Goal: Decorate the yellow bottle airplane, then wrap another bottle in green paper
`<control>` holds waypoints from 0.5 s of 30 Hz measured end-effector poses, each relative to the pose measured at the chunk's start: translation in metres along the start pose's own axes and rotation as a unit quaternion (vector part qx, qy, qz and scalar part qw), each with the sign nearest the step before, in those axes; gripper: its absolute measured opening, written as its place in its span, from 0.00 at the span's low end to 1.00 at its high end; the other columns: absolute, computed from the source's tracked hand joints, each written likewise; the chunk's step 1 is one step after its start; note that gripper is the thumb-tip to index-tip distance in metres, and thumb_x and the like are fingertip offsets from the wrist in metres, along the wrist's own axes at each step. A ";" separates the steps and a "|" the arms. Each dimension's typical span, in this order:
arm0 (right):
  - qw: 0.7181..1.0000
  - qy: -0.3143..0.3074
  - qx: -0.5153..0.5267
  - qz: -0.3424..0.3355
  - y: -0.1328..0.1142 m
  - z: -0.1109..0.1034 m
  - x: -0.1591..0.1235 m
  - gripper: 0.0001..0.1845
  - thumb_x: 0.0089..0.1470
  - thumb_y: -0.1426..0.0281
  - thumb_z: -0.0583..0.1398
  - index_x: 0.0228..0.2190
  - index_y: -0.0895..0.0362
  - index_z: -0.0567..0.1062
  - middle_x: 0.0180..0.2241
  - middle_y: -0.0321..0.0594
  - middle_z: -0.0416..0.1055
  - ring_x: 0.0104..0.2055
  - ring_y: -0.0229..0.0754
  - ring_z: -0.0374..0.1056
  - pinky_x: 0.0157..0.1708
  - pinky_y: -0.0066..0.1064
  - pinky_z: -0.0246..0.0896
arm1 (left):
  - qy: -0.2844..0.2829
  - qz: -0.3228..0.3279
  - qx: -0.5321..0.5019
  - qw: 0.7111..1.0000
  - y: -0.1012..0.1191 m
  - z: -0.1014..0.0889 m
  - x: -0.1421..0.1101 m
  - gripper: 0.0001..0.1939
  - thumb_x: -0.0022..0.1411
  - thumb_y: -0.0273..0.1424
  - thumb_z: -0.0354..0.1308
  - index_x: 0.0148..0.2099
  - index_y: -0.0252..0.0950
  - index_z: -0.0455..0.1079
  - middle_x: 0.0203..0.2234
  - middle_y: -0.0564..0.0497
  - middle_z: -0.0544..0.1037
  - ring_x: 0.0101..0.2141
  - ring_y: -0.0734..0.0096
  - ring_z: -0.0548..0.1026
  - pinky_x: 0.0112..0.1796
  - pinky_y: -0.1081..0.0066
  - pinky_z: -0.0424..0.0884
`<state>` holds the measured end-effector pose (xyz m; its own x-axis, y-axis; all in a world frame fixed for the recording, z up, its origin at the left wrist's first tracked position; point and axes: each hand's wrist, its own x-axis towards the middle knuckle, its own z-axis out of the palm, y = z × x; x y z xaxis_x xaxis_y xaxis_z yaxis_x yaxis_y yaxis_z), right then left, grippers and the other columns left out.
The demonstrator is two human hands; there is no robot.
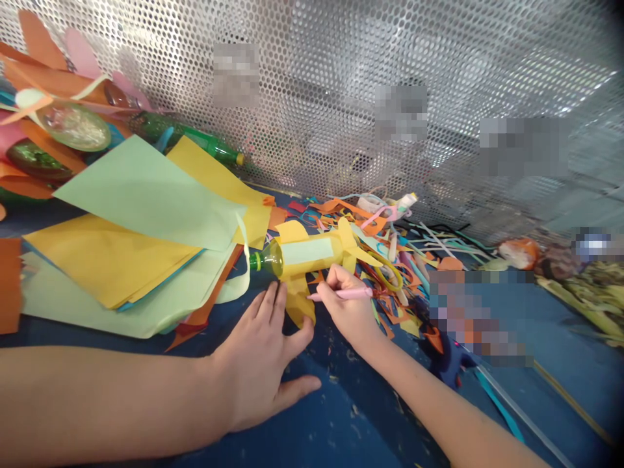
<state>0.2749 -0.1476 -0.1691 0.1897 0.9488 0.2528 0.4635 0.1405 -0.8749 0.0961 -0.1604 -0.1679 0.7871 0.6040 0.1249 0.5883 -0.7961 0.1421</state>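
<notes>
A person's 2 bare hands worked over a paper-wrapped bottle (305, 255) lying on its side on a blue bench (341, 416), its green neck pointing toward a stack of coloured paper sheets (131, 253). The left hand (260, 361) lay flat, fingers (273, 305) spread wide and holding nothing, the fingertips resting at the edge of a yellow paper flap (299, 305) that hung from the bottle, apparently to keep it from shifting. The right hand (348, 302) had its fingers closed around a pink pen (341, 294), held almost level with its tip at the flap, seemingly placed there to mark the paper. Yellow fins stuck out from the bottle's far end, and a pale green panel ran along its side. Yellow-handled scissors (390, 273) lay just beside the right hand amid a litter of paper scraps (419, 247). A second green bottle (195, 138) rested against the perforated metal screen (341, 97) behind the bench.
</notes>
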 end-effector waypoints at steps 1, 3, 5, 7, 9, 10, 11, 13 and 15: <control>1.000 0.000 -0.001 0.001 0.000 0.000 0.000 0.16 0.47 0.72 0.56 0.17 0.53 0.53 0.16 0.26 0.46 0.18 0.31 0.52 0.27 0.28 0.71 | 0.003 -0.007 0.004 1.000 0.001 0.000 0.000 0.33 0.61 0.56 0.42 0.58 0.40 0.63 0.62 0.36 0.57 0.61 0.39 0.50 0.56 0.48 0.52; 1.000 0.003 -0.005 0.003 -0.001 0.000 -0.001 0.16 0.47 0.73 0.56 0.17 0.53 0.53 0.16 0.26 0.46 0.18 0.31 0.52 0.27 0.28 0.71 | 0.008 -0.016 0.009 1.000 0.002 0.000 0.000 0.33 0.61 0.55 0.43 0.58 0.41 0.63 0.62 0.37 0.56 0.62 0.40 0.50 0.56 0.49 0.52; 1.000 0.006 -0.009 0.004 -0.002 0.000 -0.001 0.16 0.46 0.73 0.56 0.17 0.53 0.53 0.16 0.26 0.46 0.18 0.31 0.52 0.26 0.28 0.71 | 0.004 -0.007 0.003 1.000 0.002 0.000 0.000 0.33 0.61 0.56 0.42 0.59 0.41 0.62 0.62 0.37 0.56 0.62 0.40 0.50 0.56 0.48 0.52; 1.000 0.007 -0.012 0.003 -0.002 0.000 -0.002 0.16 0.46 0.73 0.56 0.17 0.53 0.53 0.16 0.26 0.46 0.18 0.32 0.53 0.25 0.27 0.71 | -0.003 -0.002 -0.002 1.000 0.002 -0.001 0.000 0.33 0.61 0.56 0.42 0.59 0.41 0.62 0.62 0.36 0.57 0.61 0.39 0.50 0.56 0.48 0.53; 1.000 0.004 -0.004 0.002 -0.001 0.000 -0.002 0.16 0.46 0.73 0.56 0.17 0.53 0.53 0.16 0.26 0.46 0.18 0.32 0.53 0.26 0.28 0.71 | -0.004 -0.006 0.000 1.000 0.002 -0.001 0.001 0.33 0.60 0.56 0.43 0.59 0.41 0.62 0.61 0.36 0.57 0.61 0.38 0.50 0.56 0.48 0.52; 1.000 -0.001 0.002 0.002 -0.001 0.000 -0.002 0.16 0.47 0.73 0.56 0.17 0.53 0.53 0.16 0.26 0.46 0.18 0.32 0.55 0.27 0.28 0.71 | -0.003 -0.011 0.001 1.000 0.001 -0.001 0.001 0.33 0.60 0.56 0.43 0.58 0.41 0.62 0.61 0.35 0.57 0.61 0.38 0.50 0.56 0.48 0.52; 1.000 -0.007 0.009 0.002 -0.001 0.000 -0.002 0.16 0.48 0.72 0.57 0.17 0.53 0.53 0.16 0.26 0.46 0.19 0.32 0.57 0.28 0.29 0.71 | -0.003 -0.012 0.000 1.000 0.001 -0.002 0.001 0.33 0.60 0.56 0.43 0.58 0.40 0.62 0.61 0.35 0.57 0.61 0.38 0.50 0.56 0.48 0.52; 1.000 -0.022 0.014 0.001 0.001 0.001 -0.001 0.17 0.49 0.71 0.57 0.18 0.53 0.54 0.17 0.26 0.48 0.21 0.34 0.64 0.29 0.28 0.71 | -0.008 -0.002 -0.008 1.000 0.000 -0.002 0.001 0.33 0.61 0.56 0.42 0.59 0.40 0.62 0.61 0.34 0.56 0.61 0.37 0.50 0.56 0.47 0.53; 0.999 -0.035 0.007 0.002 0.003 0.001 0.000 0.17 0.51 0.69 0.57 0.18 0.53 0.54 0.17 0.27 0.50 0.24 0.37 0.70 0.27 0.27 0.69 | -0.012 0.010 -0.015 1.000 -0.001 -0.002 0.000 0.33 0.62 0.55 0.40 0.59 0.39 0.62 0.61 0.34 0.56 0.61 0.37 0.50 0.55 0.46 0.53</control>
<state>0.2748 -0.1471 -0.1720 0.1308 0.9667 0.2201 0.4508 0.1398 -0.8816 0.0954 -0.1590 -0.1660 0.8034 0.5863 0.1038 0.5667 -0.8064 0.1687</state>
